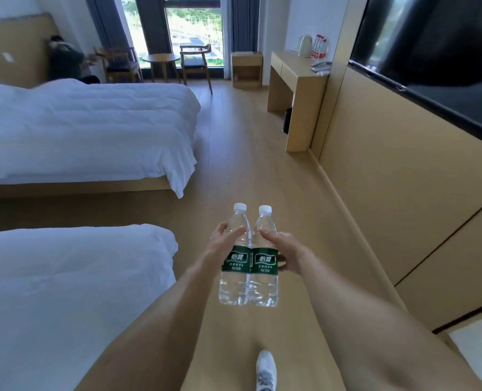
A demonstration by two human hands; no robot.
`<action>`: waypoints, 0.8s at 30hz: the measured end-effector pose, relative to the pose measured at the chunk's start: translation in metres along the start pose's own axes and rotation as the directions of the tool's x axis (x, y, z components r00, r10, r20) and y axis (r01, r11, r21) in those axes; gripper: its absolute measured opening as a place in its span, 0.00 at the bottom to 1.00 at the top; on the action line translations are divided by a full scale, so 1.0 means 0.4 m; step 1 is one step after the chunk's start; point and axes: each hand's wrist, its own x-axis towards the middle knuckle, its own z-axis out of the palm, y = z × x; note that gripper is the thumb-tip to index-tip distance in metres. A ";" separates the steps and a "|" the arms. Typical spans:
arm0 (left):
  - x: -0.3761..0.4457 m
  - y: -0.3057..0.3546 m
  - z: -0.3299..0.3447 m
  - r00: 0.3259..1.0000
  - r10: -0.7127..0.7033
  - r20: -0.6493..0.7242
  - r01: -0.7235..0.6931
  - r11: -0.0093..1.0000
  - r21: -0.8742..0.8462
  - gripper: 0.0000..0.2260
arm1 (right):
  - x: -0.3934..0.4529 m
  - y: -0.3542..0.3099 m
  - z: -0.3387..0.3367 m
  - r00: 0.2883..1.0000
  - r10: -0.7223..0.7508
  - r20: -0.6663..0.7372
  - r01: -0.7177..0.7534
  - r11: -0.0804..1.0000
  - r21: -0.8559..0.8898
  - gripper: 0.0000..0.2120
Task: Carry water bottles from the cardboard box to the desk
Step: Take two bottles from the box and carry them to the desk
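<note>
While gripped side by side, both bottles point(248, 255) upright, caps up.

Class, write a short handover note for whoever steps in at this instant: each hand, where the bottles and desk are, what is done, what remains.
Left hand: grips the left bottle upright.
Right hand: grips the right bottle upright; the two bottles are side by side.
Desk: ahead along the right wall, with a kettle and red-capped bottles on it.
Cardboard box: not in view.
Done: two bottles picked up.
Left: walk to the desk and set both down.
</note>
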 end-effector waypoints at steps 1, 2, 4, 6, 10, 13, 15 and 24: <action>0.042 0.024 0.007 1.000 -0.003 -0.013 0.003 1.000 0.007 0.19 | 0.043 -0.030 -0.015 1.000 0.008 0.014 -0.008 1.000 -0.002 0.30; 0.083 0.049 0.015 1.000 -0.007 -0.022 0.007 1.000 0.020 0.20 | 0.083 -0.060 -0.031 1.000 0.012 0.028 -0.011 1.000 -0.003 0.30; 0.164 0.101 0.032 1.000 -0.011 -0.028 0.012 1.000 0.025 0.21 | 0.159 -0.123 -0.064 0.998 0.008 0.057 -0.007 1.000 -0.011 0.30; 0.236 0.154 0.048 0.999 -0.012 -0.040 0.012 1.000 0.001 0.22 | 0.231 -0.191 -0.097 0.997 0.000 0.074 0.001 1.000 -0.019 0.30; 0.366 0.236 0.074 0.999 -0.034 -0.022 0.033 0.999 -0.024 0.25 | 0.354 -0.303 -0.150 0.995 -0.002 0.102 0.005 0.999 -0.033 0.29; 0.468 0.281 0.088 0.999 -0.046 -0.004 0.046 0.999 -0.010 0.25 | 0.437 -0.363 -0.188 0.994 -0.005 0.107 0.010 0.999 -0.043 0.28; 0.537 0.303 0.098 0.999 -0.053 0.001 0.053 0.999 0.004 0.24 | 0.490 -0.398 -0.211 0.995 -0.011 0.096 0.017 0.998 -0.061 0.26; 0.903 0.419 0.127 0.995 -0.032 0.098 0.034 0.999 -0.018 0.24 | 0.776 -0.585 -0.289 1.000 -0.019 0.009 0.020 0.997 -0.071 0.28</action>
